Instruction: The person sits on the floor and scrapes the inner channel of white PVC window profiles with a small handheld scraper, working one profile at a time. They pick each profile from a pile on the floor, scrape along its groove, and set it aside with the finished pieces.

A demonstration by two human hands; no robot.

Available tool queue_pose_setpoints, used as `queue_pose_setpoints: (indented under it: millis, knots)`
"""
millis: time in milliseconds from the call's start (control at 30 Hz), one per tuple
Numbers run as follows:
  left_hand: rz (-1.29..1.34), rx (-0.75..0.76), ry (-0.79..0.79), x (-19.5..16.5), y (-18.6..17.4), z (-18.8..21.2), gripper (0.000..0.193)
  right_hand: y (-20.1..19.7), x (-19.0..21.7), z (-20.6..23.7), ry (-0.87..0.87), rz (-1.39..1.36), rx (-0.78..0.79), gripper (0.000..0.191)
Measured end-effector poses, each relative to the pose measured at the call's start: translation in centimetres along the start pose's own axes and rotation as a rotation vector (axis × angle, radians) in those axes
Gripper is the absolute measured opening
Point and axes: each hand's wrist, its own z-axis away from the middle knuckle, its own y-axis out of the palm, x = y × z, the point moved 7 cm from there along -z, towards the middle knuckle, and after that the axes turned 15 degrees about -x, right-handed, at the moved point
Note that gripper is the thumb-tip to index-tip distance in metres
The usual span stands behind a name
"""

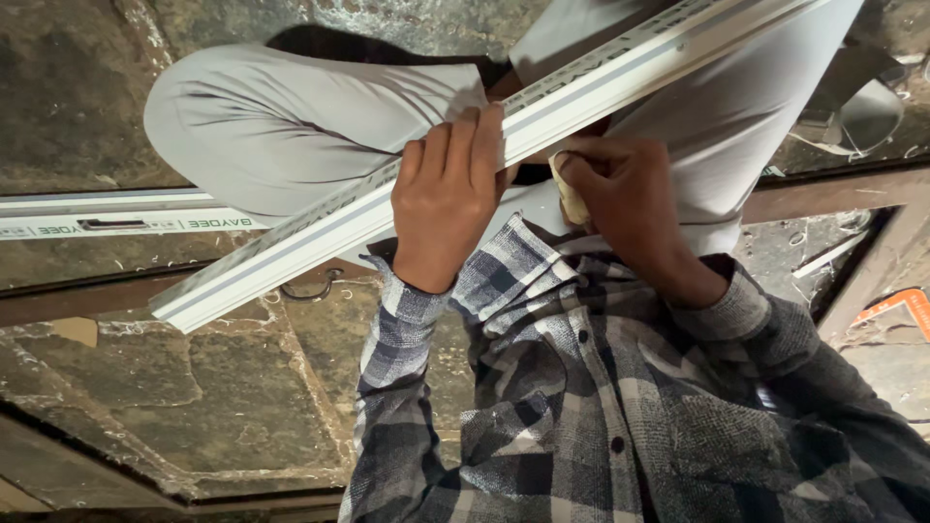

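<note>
A long white plastic profile (291,242) runs diagonally from lower left to upper right across my lap. My left hand (446,199) is wrapped over its top edge near the middle, fingers curled on it. Just right of it and under the profile, my right hand (630,199) pinches a small tan pad (570,199), perhaps cloth or sandpaper, against the profile's lower face. Both sleeves are grey plaid (581,387). My bent knees in light grey trousers (281,116) sit behind the profile.
A second white profile (87,218) lies flat on the stone floor (194,387) at left. Brown frame bars (833,194) cross the floor. A small metal ring (310,288) lies below the profile. An orange object (901,308) and white shavings sit at right.
</note>
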Motion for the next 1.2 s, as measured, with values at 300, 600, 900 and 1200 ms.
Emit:
queue_pose_setpoints:
  millis: [300, 600, 900, 1200]
  knots:
    - [0.036, 0.019, -0.038, -0.1, 0.3, 0.4, 0.058, 0.7, 0.2, 0.8, -0.295, 0.076, -0.038, 0.02]
    - [0.06, 0.054, -0.023, 0.0, 0.4, -0.8, 0.065, -1.1, -2.4, -0.1, 0.114, -0.263, 0.077, 0.025]
    - [0.251, 0.188, -0.112, 3.7, 1.8, -2.5, 0.077, -1.0, -0.8, -0.9, -0.074, -0.21, 0.153, 0.026]
    - [0.337, 0.285, -0.164, 5.7, 2.6, -4.6, 0.077, 1.1, 0.9, -1.6, -0.117, -0.332, 0.281, 0.026]
